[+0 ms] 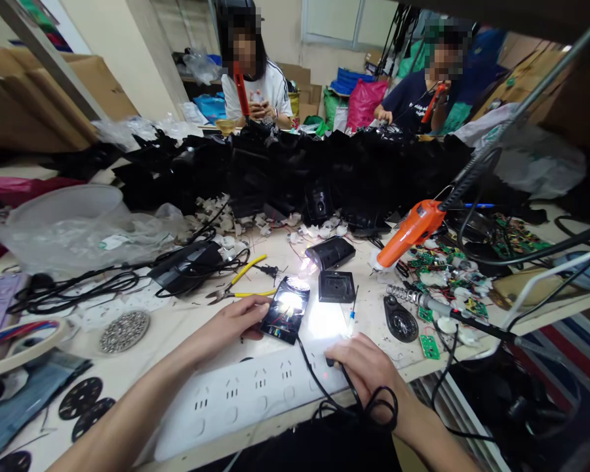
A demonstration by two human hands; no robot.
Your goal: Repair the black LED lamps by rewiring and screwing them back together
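Note:
My left hand (236,321) grips the left edge of a small black flat device (286,309) whose face glows brightly. A black cable (319,377) runs from that device down toward me. Closed around a black plug (330,361), my right hand (366,370) presses it onto the long white power strip (236,396) at the table's front edge. A coil of the same cable lies against my right wrist.
Yellow-handled pliers (243,283), a black square part (337,286), a lit black lamp body (329,252), an orange hanging screwdriver (410,233), a soldering iron (423,301) and green circuit boards (447,288) lie around. A heap of black parts (299,170) crosses mid-table; two people sit beyond it.

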